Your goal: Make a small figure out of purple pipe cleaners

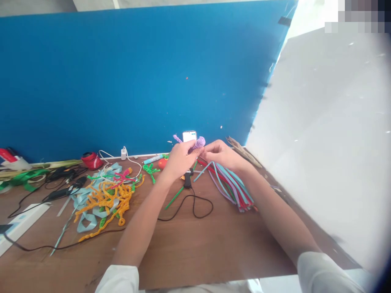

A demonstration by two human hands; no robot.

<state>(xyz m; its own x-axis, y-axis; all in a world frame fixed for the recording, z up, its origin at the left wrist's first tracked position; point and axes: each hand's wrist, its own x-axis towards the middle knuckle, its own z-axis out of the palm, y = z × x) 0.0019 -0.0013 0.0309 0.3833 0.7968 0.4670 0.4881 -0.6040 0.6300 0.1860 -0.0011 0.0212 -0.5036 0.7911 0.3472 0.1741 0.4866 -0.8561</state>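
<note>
My left hand [182, 156] is closed around a purple fuzzy pipe cleaner [200, 142]. Its coiled, rounded end sticks out by my thumb, and a thin twisted purple end pokes out past the knuckles. My right hand [221, 154] is pinched right beside the coil; whatever lies between its fingertips is hidden. Below that hand lies a bundle of pipe cleaners [232, 189] in light blue, red and purple. A phone [189, 136] with a lit screen leans behind my left hand. Under the hands rests a black corded tool [187, 179], partly covered.
Left of my arm lies a tangled heap of orange pipe cleaners [113, 199] and pale blue ribbon. A green pipe-cleaner figure [150, 171] lies nearer. A power strip [23, 226] sits at the left edge. Black cable [210, 207] loops across the table. A blue partition [137, 81] stands behind.
</note>
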